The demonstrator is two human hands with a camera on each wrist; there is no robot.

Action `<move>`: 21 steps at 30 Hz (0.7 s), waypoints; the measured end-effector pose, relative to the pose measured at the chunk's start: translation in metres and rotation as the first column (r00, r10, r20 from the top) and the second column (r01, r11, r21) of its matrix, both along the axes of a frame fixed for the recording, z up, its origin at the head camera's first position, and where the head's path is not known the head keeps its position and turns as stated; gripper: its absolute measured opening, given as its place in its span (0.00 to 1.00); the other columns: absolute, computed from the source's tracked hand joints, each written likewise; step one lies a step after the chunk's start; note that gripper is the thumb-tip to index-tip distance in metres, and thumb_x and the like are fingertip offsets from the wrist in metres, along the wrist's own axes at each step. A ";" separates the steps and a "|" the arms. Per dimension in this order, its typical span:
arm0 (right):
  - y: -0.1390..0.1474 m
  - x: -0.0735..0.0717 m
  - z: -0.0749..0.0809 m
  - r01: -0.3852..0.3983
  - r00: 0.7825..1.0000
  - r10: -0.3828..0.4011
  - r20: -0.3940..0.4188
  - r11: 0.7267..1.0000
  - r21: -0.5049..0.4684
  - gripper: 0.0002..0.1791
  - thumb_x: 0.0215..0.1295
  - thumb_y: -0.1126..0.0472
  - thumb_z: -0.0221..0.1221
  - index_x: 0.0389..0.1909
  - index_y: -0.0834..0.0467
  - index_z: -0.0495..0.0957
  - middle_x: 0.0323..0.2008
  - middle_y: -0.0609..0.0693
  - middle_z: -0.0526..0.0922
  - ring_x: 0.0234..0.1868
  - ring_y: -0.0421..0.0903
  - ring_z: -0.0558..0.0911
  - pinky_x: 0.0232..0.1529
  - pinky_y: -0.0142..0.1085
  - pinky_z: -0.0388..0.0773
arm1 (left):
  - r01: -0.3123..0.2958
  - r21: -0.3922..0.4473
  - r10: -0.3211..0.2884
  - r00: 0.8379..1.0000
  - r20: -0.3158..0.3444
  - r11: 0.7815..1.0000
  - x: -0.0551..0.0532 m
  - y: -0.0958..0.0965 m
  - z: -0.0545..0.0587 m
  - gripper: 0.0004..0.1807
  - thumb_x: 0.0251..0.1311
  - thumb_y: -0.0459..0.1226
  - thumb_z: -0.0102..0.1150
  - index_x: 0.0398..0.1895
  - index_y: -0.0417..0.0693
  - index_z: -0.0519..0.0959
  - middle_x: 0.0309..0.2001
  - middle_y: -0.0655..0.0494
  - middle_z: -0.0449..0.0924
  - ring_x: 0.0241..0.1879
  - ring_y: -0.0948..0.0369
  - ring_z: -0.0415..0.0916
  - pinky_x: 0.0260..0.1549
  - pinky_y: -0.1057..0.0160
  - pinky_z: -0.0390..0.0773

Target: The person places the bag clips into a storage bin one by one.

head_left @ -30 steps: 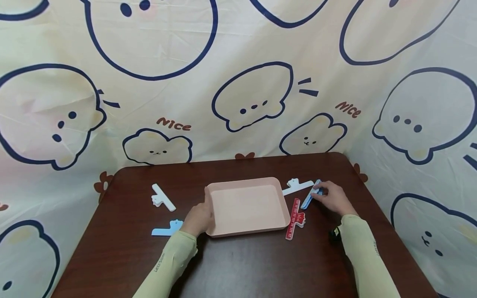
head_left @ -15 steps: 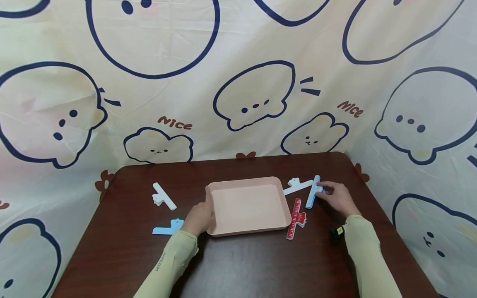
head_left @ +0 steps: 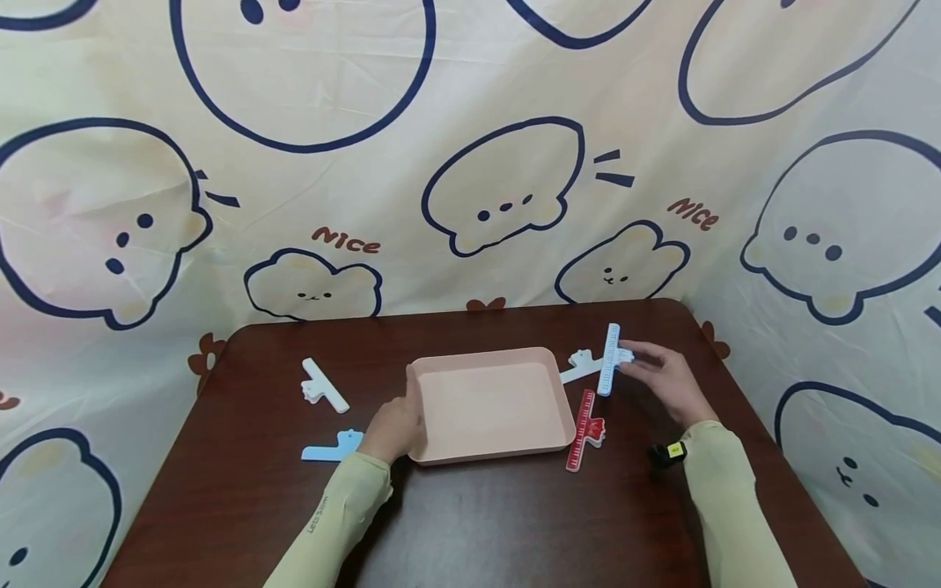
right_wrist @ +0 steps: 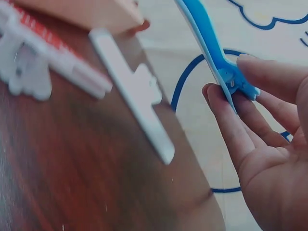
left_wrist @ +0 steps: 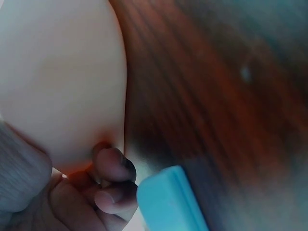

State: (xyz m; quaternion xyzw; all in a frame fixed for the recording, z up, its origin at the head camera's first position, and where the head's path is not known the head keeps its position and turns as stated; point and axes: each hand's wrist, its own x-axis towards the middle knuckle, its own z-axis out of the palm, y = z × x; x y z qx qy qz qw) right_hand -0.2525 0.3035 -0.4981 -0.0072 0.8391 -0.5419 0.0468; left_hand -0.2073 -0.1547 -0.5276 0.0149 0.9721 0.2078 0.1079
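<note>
At the right of the table my right hand [head_left: 672,382] pinches a blue ruler-edged clip [head_left: 608,363] by its handle tab, thumb on one side and fingers on the other. The right wrist view shows the clip [right_wrist: 209,41] raised, its two long blades slightly apart near the hand. My left hand [head_left: 393,429] grips the left edge of a pink rectangular tray [head_left: 488,408]; in the left wrist view its fingertips [left_wrist: 109,163] curl at the tray's wall. Nothing lies in the tray.
A white clip [head_left: 577,371] and a red ruler-marked clip [head_left: 583,433] lie right of the tray. To the left lie another white clip [head_left: 325,385] and a light blue clip [head_left: 331,452]. A patterned cloth [head_left: 397,204] hangs behind the dark brown table [head_left: 515,523].
My right hand has raised the blue clip and turned it more upright, moving it up toward the white clip, which it now partly covers. The left hand and tray stay put.
</note>
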 end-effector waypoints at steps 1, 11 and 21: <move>-0.002 0.000 0.002 -0.003 1.000 0.003 -0.001 1.000 -0.006 0.34 0.70 0.47 0.66 0.72 0.55 0.73 0.73 0.61 0.70 0.68 0.61 0.78 0.66 0.49 0.76 | 0.001 0.002 -0.001 1.000 0.001 1.000 0.000 0.000 0.000 0.55 0.63 0.28 0.57 0.83 0.39 0.30 0.14 0.53 0.72 0.11 0.59 0.64 0.13 0.62 0.62; -0.024 0.005 0.021 -0.049 0.999 0.047 -0.021 0.992 -0.112 0.32 0.69 0.50 0.67 0.71 0.58 0.74 0.69 0.63 0.73 0.52 0.34 0.84 0.52 0.23 0.78 | 0.000 -0.004 0.000 1.000 0.010 1.000 -0.001 0.001 -0.002 0.58 0.62 0.28 0.58 0.83 0.41 0.28 0.15 0.53 0.73 0.11 0.58 0.65 0.14 0.62 0.64; -0.048 0.005 0.032 -0.102 0.995 0.100 -0.024 0.986 -0.129 0.31 0.67 0.54 0.69 0.69 0.58 0.76 0.68 0.62 0.75 0.52 0.41 0.85 0.52 0.27 0.80 | 0.006 -0.013 -0.006 1.000 -0.003 1.000 0.000 0.001 0.001 0.57 0.61 0.28 0.59 0.83 0.39 0.29 0.15 0.53 0.72 0.12 0.58 0.65 0.14 0.61 0.64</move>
